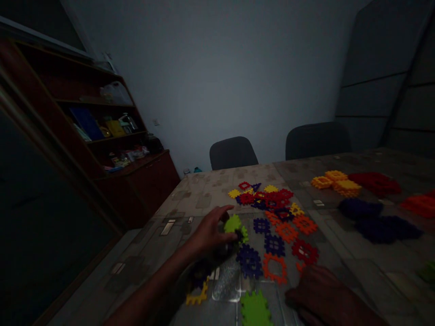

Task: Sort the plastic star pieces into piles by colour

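My left hand [214, 230] reaches over the table with its thumb and fingers closed around the edges of a light-green notched interlocking tile [233, 222]. A second green tile [244, 234] and a small dark piece lie right by the thumb. My right hand [322, 292] rests at the lower right with curled fingers, blurred and dark; what it may hold is hidden. An orange piece [300, 267] shows just beyond its knuckles. Between the hands lie purple tiles [249, 261], an open orange frame tile [275, 268] and a red tile [305, 251]. Nearest me is a solid green tile [255, 309].
Mixed red, yellow and purple tiles [272, 199] lie farther back. Sorted yellow [345, 187], red [375, 182], purple [387, 227] and orange [419, 204] groups sit right. A yellow piece [197, 293] lies beneath my left forearm. Two chairs [233, 153] stand behind the table.
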`<state>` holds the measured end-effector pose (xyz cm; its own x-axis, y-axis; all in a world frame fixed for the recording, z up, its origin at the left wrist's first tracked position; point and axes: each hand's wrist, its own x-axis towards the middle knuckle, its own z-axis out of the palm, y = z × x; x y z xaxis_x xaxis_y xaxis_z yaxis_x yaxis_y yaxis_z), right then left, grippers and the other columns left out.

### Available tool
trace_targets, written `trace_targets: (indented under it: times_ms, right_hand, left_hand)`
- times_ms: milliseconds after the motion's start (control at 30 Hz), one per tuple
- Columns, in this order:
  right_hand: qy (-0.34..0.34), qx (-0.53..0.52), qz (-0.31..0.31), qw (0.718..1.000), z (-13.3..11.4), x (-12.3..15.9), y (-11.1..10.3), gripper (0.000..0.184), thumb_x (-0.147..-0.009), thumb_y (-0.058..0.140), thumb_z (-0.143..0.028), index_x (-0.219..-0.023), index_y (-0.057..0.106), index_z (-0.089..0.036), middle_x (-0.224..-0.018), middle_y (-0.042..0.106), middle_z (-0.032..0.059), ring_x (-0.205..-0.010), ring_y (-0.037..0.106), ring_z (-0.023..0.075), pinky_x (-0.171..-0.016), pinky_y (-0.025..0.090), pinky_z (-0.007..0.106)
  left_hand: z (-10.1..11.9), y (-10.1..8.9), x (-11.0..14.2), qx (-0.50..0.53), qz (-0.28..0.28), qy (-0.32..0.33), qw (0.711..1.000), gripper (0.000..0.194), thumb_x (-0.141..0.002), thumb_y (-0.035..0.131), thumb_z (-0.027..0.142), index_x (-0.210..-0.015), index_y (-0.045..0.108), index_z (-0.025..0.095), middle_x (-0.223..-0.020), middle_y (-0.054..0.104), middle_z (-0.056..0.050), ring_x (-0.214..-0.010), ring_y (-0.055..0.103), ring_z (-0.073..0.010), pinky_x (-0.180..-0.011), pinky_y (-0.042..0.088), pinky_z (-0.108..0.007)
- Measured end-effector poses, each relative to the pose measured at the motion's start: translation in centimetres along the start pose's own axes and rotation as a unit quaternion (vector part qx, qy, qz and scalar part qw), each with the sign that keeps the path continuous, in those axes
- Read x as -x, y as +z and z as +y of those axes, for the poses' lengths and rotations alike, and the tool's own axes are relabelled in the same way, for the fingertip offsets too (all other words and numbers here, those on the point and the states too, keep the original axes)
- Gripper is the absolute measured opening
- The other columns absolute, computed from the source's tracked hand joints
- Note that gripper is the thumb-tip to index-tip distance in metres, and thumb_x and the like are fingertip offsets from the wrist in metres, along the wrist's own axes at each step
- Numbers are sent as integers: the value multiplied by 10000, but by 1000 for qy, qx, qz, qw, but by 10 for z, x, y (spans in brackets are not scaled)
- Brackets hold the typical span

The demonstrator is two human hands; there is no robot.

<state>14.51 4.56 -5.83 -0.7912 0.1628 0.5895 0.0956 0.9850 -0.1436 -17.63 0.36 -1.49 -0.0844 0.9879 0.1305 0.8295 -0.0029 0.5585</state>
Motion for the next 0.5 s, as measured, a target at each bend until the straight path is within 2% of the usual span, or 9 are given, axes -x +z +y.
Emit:
trace_targets:
  times_ms: [67,133,200,267,333,400,500]
  right_hand:
    - [13,-11,13,1000,-3,-4,-5,272,-1042,421,-226,-1065,691,-253,-811,768,50,-757,736,220,-744,588,351]
    - [29,-24,23,999,-7,-6,-7,251,-1023,453,-227,-1051,697,-274,-810,775,41,-735,736,226,-702,591,357]
    - [42,-27,31,998,-10,-8,-8,240,-1011,470,-222,-1033,702,-282,-801,775,37,-716,733,231,-667,590,360]
    - [38,-25,34,998,-13,-9,-8,254,-1013,457,-215,-1028,703,-277,-781,770,38,-702,730,233,-644,588,361]
    - [34,-29,33,998,-15,-11,-7,274,-1010,439,-204,-1028,702,-276,-767,766,38,-692,728,234,-634,589,363]
    - [40,-32,32,998,-15,-11,-8,278,-1002,441,-198,-1012,704,-287,-753,762,32,-676,723,232,-625,589,362]
    - [40,-27,29,998,-13,-10,-7,272,-1013,449,-217,-970,709,-283,-764,769,40,-671,724,222,-621,594,344]
  left_hand:
    - [11,13,41,9,-23,14,1000,834,-718,889,230,-1480,552,275,-1234,669,-69,-1131,644,-301,-993,538,-433]
    - [17,32,77,33,-39,52,997,870,-762,870,272,-1530,476,373,-1430,580,-83,-1282,570,-335,-1063,493,-473]
    - [16,52,98,27,-64,92,993,982,-758,884,287,-1576,360,433,-1416,572,-80,-1275,563,-335,-1053,490,-481]
    - [12,67,105,5,-78,125,989,1024,-753,883,324,-1591,302,417,-1334,587,-87,-1185,593,-325,-985,514,-471]
    - [8,75,104,-8,-91,153,984,943,-838,809,386,-1602,255,401,-1278,593,-91,-1116,608,-307,-936,523,-457]
    - [6,77,101,-10,-98,171,980,801,-952,682,472,-1607,226,403,-1287,594,-101,-1114,612,-305,-935,516,-464]
    - [3,78,102,-6,-94,164,982,739,-990,563,652,-1602,254,376,-1365,591,-129,-1180,605,-333,-981,490,-484]
